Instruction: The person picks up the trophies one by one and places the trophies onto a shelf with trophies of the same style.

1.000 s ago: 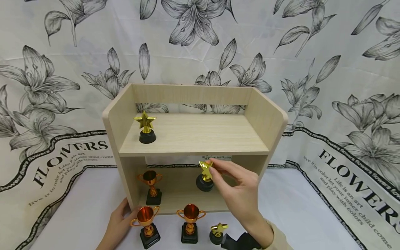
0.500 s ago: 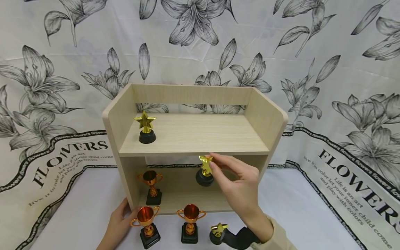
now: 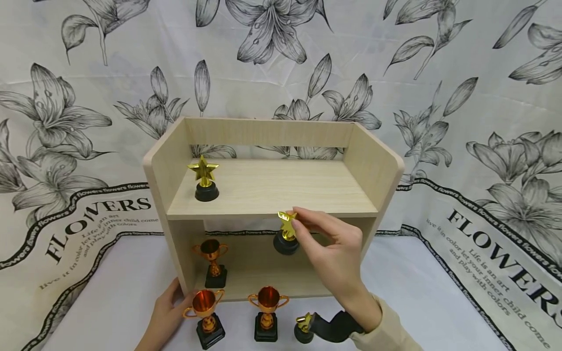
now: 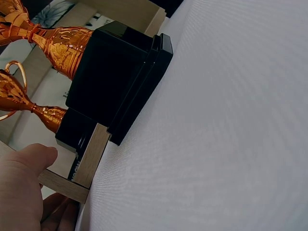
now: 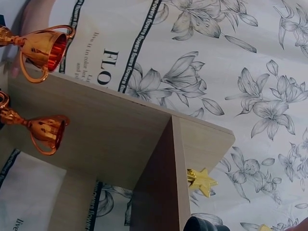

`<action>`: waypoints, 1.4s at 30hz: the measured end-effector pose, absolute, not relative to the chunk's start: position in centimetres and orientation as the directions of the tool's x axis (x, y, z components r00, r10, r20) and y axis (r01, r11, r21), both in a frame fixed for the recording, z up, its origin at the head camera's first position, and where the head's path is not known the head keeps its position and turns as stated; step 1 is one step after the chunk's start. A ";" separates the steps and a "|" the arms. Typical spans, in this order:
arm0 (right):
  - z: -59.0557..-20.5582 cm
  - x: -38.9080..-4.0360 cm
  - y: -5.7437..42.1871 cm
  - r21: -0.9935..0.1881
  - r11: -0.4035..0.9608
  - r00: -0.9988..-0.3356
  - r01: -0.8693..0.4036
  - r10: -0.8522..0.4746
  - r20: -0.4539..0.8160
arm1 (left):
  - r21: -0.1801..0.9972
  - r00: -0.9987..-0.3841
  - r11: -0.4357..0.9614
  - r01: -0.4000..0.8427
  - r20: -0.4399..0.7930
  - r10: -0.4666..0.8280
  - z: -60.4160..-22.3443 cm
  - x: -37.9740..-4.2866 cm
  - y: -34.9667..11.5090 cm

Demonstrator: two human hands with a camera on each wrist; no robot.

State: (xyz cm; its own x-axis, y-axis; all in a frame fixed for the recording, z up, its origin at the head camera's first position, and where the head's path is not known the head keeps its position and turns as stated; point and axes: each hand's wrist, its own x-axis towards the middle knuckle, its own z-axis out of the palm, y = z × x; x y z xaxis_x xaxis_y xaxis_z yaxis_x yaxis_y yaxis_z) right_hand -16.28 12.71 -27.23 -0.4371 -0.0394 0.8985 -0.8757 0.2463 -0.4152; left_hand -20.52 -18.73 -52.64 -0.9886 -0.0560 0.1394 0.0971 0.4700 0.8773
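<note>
My right hand (image 3: 337, 256) pinches a gold star trophy (image 3: 286, 242) by its star between thumb and fingertips, with its round black base hanging tilted in front of the lower opening of a pale wooden shelf (image 3: 272, 190). In the right wrist view only the trophy's black base (image 5: 204, 224) and a bit of gold show at the bottom edge. My left hand (image 3: 164, 312) grips the shelf's left side panel near its foot; the left wrist view shows the thumb (image 4: 36, 159) on one face and fingers (image 4: 60, 211) on the other.
Another star trophy (image 3: 205, 179) stands at the upper board's left. A bronze cup trophy (image 3: 215, 263) is on the lower board. Two more cup trophies, left (image 3: 206, 317) and middle (image 3: 267, 314), and a small star trophy (image 3: 303, 329), partly behind a black strap (image 3: 335, 326), stand on the white cloth.
My right hand has raised the star trophy a little, towards the upper board's edge. The left hand and the shelf keep their places. The dangling black strap now covers more of the small star trophy.
</note>
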 end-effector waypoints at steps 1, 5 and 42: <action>-27.2 -16.3 12.7 -0.422 0.247 -0.444 -0.872 -0.039 0.895 | 0.878 -0.989 0.469 0.096 0.138 -0.057 -52.6 -20.5 -18.7; -27.1 -16.4 12.6 -0.443 0.253 -0.466 -0.860 -0.038 0.884 | 0.879 -0.989 0.467 0.096 0.137 -0.055 -52.7 -20.5 -18.7; -24.7 -17.7 11.9 -0.482 0.294 -0.521 -0.825 -0.066 0.851 | 0.878 -0.989 0.471 0.088 0.134 -0.065 -52.5 -20.5 -18.8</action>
